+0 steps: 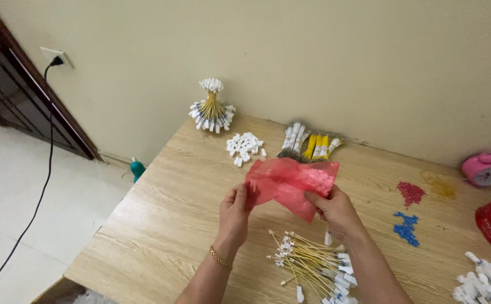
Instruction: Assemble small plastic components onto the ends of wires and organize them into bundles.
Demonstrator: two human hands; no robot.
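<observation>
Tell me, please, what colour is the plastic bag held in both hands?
The plastic bag is translucent red-pink, seen best in the head view.

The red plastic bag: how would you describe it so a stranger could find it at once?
Look at the wooden table by the beige wall. Above its middle, the left hand and right hand hold up the red plastic bag. It alone is thin and see-through, with small pink pieces inside.
</observation>
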